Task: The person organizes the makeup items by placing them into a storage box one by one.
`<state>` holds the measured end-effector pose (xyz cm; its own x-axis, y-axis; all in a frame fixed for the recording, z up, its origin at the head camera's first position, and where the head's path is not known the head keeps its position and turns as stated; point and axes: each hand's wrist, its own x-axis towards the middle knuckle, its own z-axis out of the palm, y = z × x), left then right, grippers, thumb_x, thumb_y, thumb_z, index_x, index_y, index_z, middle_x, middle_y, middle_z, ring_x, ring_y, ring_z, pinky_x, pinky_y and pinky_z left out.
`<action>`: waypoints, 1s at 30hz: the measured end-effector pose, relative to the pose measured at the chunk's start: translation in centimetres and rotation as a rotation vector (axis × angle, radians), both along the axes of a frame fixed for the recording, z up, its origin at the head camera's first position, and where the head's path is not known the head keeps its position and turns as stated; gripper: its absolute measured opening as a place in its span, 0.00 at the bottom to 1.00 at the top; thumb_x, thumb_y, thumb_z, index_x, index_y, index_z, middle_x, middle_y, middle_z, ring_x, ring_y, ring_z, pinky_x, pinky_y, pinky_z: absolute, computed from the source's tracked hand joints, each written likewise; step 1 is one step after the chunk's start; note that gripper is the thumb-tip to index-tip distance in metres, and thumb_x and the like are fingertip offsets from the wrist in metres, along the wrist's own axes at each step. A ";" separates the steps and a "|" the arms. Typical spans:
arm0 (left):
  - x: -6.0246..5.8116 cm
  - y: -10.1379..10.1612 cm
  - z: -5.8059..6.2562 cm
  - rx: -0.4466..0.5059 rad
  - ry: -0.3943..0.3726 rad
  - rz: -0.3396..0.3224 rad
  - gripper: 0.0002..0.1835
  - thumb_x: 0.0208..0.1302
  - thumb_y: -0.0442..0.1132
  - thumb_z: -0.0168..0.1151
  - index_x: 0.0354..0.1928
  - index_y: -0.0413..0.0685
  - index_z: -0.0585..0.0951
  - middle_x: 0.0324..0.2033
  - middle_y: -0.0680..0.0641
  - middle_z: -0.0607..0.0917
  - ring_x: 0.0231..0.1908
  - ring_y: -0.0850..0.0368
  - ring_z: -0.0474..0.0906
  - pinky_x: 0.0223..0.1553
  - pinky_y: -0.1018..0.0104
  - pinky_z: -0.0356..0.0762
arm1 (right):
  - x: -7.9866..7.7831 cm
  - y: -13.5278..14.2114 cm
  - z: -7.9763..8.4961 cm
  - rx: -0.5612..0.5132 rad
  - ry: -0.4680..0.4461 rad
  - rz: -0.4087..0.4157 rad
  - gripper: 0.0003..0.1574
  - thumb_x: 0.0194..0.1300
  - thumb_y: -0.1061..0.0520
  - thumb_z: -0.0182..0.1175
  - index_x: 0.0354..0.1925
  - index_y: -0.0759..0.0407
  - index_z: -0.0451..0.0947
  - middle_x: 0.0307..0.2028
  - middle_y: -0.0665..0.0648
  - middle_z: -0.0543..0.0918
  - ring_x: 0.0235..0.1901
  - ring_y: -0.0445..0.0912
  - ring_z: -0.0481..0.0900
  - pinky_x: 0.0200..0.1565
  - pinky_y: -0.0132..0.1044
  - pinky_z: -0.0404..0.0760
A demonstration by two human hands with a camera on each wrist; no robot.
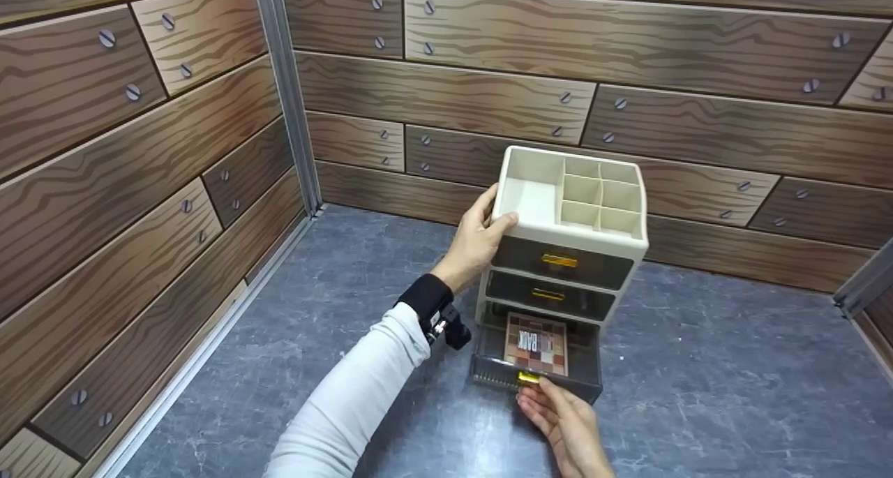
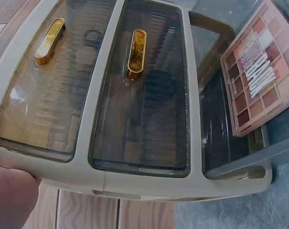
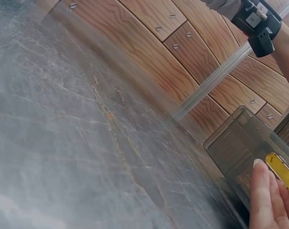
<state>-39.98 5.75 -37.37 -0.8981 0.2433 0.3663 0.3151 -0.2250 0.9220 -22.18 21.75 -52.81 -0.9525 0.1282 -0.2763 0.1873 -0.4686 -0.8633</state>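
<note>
A cream desktop drawer organizer [image 1: 568, 236] with three smoky see-through drawers stands on the grey floor. My left hand [image 1: 476, 242] holds its upper left side, thumb over the front top edge. Below, the bottom drawer [image 1: 492, 371] is pulled out toward me. My right hand [image 1: 571, 423] pinches its gold handle [image 1: 528, 378], which also shows by the fingertips in the right wrist view. Inside that drawer lies an eyeshadow palette [image 2: 261, 69] with a checkered lid in pinks and browns. The upper drawer [image 1: 586, 262] and the middle drawer [image 1: 589, 303] are closed.
The organizer's top has one large compartment [image 1: 530, 197] and several small ones. Dark small items show through the middle drawer's front in the left wrist view. Wood-plank-patterned walls [image 1: 446, 80] rise behind and at the left, joined by a metal corner post [image 1: 287, 80].
</note>
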 end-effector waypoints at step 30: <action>-0.2 0.0 -0.3 0.035 0.011 -0.024 0.36 0.76 0.30 0.55 0.81 0.39 0.56 0.71 0.33 0.72 0.63 0.46 0.77 0.63 0.60 0.80 | -5.0 0.7 0.7 -0.040 0.073 -0.035 0.10 0.80 0.63 0.54 0.42 0.65 0.81 0.33 0.59 0.90 0.35 0.46 0.90 0.47 0.35 0.89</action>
